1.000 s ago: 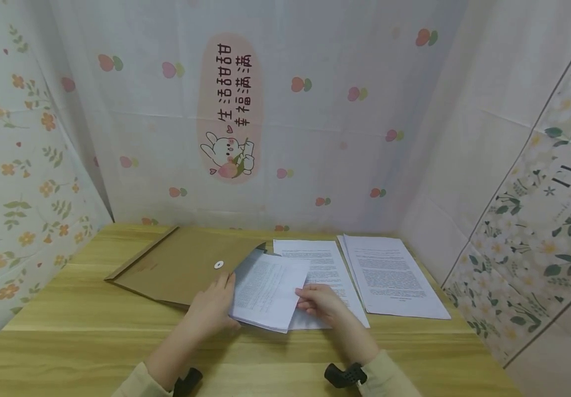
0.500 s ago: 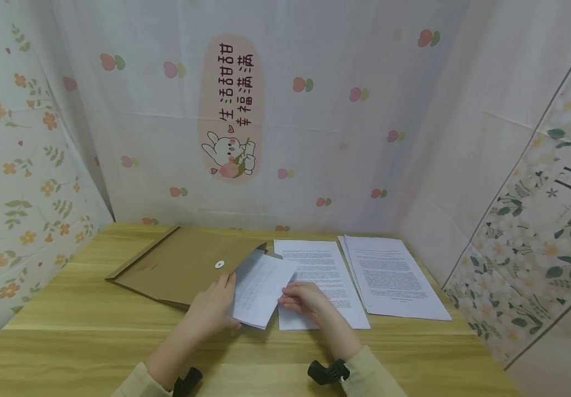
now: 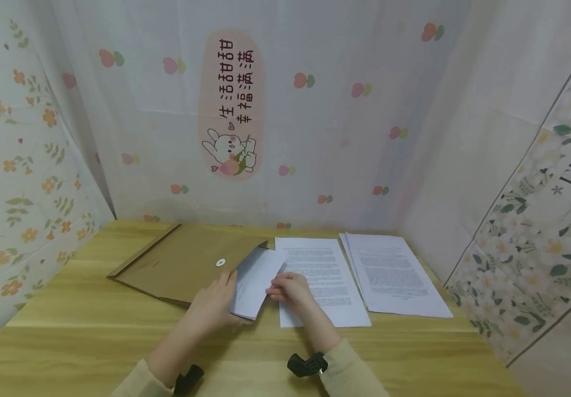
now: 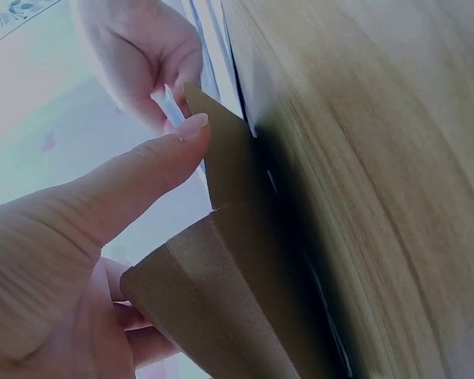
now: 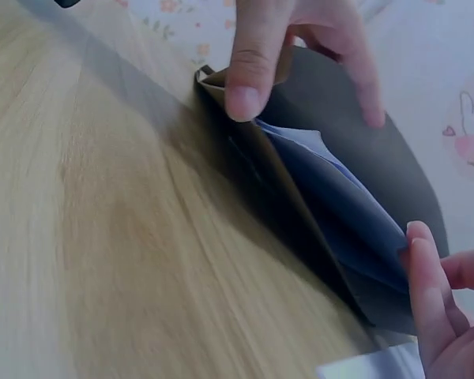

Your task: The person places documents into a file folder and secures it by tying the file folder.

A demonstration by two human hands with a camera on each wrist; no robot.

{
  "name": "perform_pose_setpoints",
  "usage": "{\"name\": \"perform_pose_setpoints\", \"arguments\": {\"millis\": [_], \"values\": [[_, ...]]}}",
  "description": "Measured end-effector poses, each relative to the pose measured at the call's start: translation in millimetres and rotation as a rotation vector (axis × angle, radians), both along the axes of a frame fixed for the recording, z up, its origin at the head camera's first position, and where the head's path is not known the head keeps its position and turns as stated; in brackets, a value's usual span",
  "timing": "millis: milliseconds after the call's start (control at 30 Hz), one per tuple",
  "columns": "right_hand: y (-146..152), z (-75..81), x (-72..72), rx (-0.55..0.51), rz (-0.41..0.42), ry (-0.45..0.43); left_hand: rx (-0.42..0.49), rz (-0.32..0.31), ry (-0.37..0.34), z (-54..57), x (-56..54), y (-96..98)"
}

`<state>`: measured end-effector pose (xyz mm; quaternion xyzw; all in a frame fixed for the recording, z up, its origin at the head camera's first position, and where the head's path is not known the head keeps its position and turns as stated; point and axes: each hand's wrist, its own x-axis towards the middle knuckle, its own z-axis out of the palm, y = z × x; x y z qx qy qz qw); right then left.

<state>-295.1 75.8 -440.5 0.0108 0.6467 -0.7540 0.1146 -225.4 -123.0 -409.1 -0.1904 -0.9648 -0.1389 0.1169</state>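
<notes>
A brown kraft paper document envelope with a white round button lies on the left of the table, its mouth facing right. My left hand grips the envelope at the mouth's near corner; in the left wrist view the thumb lies over the flap and the fingers are by the side fold. A stack of printed papers sits partly inside the envelope. My right hand pinches the stack's outer edge. In the right wrist view the papers stand between the envelope's two panels. The stack's inner end is hidden.
A printed sheet lies flat behind and right of my right hand. Another pile of printed sheets lies farther right. Patterned cloth hangs behind the wooden table and at both sides.
My right hand has moved left with the papers, which have slid deeper into the envelope. My left hand and the envelope have stayed nearly in place.
</notes>
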Motion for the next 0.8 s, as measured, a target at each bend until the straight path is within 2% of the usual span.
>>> {"name": "perform_pose_setpoints", "arguments": {"millis": [300,533,800], "values": [[-26.7,-7.8,-0.8,0.091,-0.079,0.06,0.024,0.006,-0.017,-1.1,1.3,-1.0],[-42.1,-13.0,-8.0,0.127,-0.092,0.076,0.029,0.009,-0.044,0.7,0.8,-0.8],[-56.2,-10.8,-15.2,0.137,-0.077,0.061,0.04,0.001,-0.066,1.6,0.9,-1.2]]}}
